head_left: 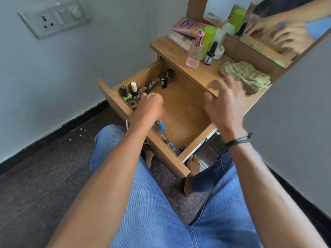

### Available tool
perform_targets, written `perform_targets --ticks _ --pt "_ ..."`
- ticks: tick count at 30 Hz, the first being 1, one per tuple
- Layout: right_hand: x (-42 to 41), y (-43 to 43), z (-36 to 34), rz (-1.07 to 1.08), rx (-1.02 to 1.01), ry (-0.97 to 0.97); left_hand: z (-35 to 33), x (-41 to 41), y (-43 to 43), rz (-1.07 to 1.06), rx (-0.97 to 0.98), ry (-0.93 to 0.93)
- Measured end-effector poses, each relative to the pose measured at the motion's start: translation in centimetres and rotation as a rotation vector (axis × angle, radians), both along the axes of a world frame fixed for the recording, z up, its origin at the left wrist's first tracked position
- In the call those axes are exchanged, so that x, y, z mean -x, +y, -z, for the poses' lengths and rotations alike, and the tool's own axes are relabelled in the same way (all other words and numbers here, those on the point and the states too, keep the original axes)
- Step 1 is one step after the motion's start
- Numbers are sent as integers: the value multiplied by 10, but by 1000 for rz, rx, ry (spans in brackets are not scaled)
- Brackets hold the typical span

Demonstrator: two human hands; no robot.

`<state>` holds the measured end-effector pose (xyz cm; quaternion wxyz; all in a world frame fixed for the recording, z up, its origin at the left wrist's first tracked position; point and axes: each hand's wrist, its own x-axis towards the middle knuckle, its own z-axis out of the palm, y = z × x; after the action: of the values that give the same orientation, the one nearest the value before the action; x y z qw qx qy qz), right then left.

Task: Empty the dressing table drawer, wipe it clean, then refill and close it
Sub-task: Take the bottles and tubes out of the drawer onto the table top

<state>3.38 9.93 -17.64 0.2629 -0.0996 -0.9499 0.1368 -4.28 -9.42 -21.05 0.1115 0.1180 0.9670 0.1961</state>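
My left hand [149,104] pinches a small dark bottle [147,90] at the drawer [116,97], centre frame; right hand [225,101] spread empty. Best lifted straight, clearing neighbours.

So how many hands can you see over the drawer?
2. The left hand reaches into the open drawer among the small bottles; the right hand hovers by the tabletop edge near the cloth.
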Motion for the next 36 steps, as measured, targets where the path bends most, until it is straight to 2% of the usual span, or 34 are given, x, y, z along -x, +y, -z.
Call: perform_targets --ticks 3,6,9,15,20,27,36 --pt "3 -45 19 -261 -29 -246 -1 -2 2 22 105 9" --pt "10 -76 38 -326 -37 -504 -5 -4 2 40 162 8" --pt "14 -92 51 -308 -27 -594 -7 -6 1 33 167 9" --pt "16 -100 57 -223 144 -630 -9 -4 0 6 109 -23" --pt "13 -101 55 -191 213 -600 -12 -2 -1 -40 28 -28" --pt "9 -90 50 -101 380 -444 -12 6 -5 -154 -237 -94" --pt "7 -54 28 8 576 -29 -12 4 -4 -105 -454 -261"
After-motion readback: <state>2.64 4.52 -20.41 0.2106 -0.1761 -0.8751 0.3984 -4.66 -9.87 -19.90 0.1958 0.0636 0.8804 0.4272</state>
